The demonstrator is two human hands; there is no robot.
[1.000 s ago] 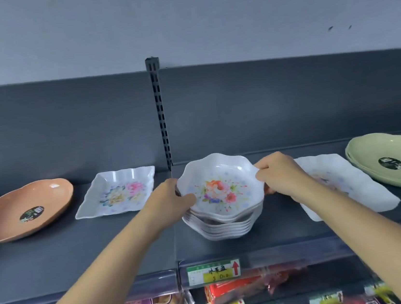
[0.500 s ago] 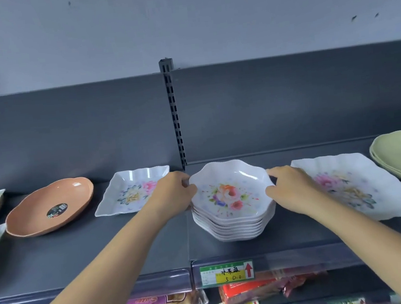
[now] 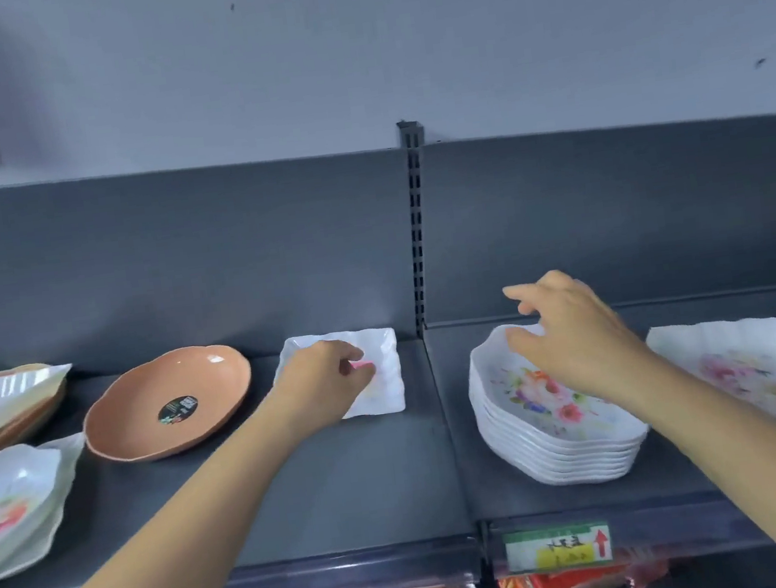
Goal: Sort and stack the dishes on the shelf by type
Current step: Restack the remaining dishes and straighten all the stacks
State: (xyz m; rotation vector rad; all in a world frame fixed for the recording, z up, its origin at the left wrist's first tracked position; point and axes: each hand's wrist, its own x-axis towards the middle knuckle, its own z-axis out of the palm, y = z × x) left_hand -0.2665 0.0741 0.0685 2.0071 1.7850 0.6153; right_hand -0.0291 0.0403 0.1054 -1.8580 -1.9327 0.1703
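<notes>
My bare left forearm [image 3: 185, 528] reaches forward from lower left. The left grip [image 3: 333, 381] is palm-down with its fingers curled under, and I can't tell if they pinch anything. My right forearm [image 3: 745, 435] comes from lower right. The right grip [image 3: 572, 334] hangs palm-down, fingers spread and loose.

A single wide-angle camera, worn on the person's head, is supplying the only view. It is facing the shelf [image 3: 351, 484] head-on, looking forward and slightly down, with the back panel [image 3: 176, 261] and the wall [image 3: 347, 54] filling the upper half. It is sitting within arm's reach: both forearms are entering from the bottom edge, the left hand [image 3: 323, 382] and right hand [image 3: 577, 339] lying mid-frame.
</notes>
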